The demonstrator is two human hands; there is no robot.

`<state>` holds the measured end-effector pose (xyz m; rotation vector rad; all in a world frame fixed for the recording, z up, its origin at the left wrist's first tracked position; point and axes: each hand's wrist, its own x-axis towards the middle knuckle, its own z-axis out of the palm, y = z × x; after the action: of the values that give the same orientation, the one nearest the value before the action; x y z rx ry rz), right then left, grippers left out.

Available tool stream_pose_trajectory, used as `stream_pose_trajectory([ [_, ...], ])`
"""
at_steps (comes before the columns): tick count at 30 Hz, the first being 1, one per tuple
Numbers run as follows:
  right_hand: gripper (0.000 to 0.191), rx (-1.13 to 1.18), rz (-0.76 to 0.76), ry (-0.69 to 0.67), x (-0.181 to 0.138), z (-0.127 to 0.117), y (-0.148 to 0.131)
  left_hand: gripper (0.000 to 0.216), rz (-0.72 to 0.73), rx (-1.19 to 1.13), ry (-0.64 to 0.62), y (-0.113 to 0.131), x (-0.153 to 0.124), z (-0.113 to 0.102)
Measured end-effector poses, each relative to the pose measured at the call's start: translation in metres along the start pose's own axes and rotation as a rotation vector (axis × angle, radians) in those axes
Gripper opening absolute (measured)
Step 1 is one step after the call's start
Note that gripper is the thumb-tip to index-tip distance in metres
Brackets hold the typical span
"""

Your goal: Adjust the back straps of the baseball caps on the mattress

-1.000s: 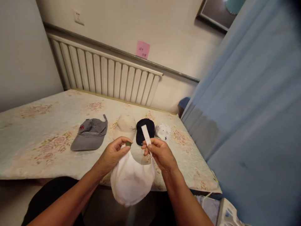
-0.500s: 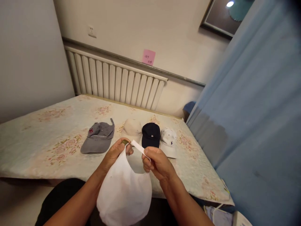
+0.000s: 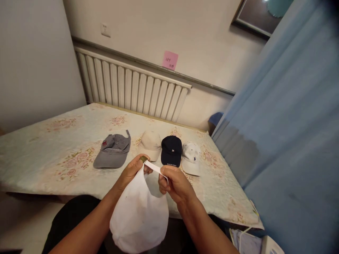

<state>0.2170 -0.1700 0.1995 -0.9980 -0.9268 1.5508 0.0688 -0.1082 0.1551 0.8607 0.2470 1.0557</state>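
Observation:
A white cap (image 3: pixel 139 215) hangs from both hands, its back opening facing up. My left hand (image 3: pixel 134 171) is closed on the buckle (image 3: pixel 143 159), a dull brass-coloured piece at one side of the opening. Between finger and thumb, my right hand (image 3: pixel 174 181) pinches the cap's white strap (image 3: pixel 155 167), whose tip meets the buckle. Whether the tip is through the buckle I cannot tell. Beyond my hands lie a grey cap (image 3: pixel 113 151), a beige cap (image 3: pixel 149 144), a navy cap (image 3: pixel 171 150) and a white cap with a small dark logo (image 3: pixel 191 158).
The caps lie on a bed with a flowered cover (image 3: pixel 66 141). A radiator (image 3: pixel 132 84) runs along the wall behind it, with a pink note (image 3: pixel 170 60) above. A blue curtain (image 3: pixel 286 116) hangs at the right. A white object (image 3: pixel 271 245) stands at the lower right.
The strap's tip has come to the buckle from slightly apart, as my right hand shifted a little left. The whole view has tilted slightly.

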Motion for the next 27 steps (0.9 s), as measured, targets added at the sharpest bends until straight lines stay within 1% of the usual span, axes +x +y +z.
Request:
stream_pose_trajectory([
  [5,0.015,-0.008,-0.014,0.007,0.000,0.000,0.001,0.024,-0.037,0.010,0.021,0.003,-0.004,0.007],
  [9,0.016,-0.014,-0.026,0.008,0.000,-0.001,0.003,0.026,-0.039,0.034,0.039,0.006,-0.004,0.011],
  [14,0.016,-0.018,-0.036,0.007,0.001,-0.001,0.005,0.024,-0.020,0.029,0.013,0.003,-0.003,0.006],
  [20,0.016,-0.051,-0.055,0.028,0.002,0.001,0.006,0.026,-0.005,0.091,0.031,0.000,-0.002,0.000],
  [27,0.016,-0.038,-0.042,0.050,0.002,0.002,0.009,0.023,-0.030,0.093,0.034,-0.004,-0.003,-0.003],
])
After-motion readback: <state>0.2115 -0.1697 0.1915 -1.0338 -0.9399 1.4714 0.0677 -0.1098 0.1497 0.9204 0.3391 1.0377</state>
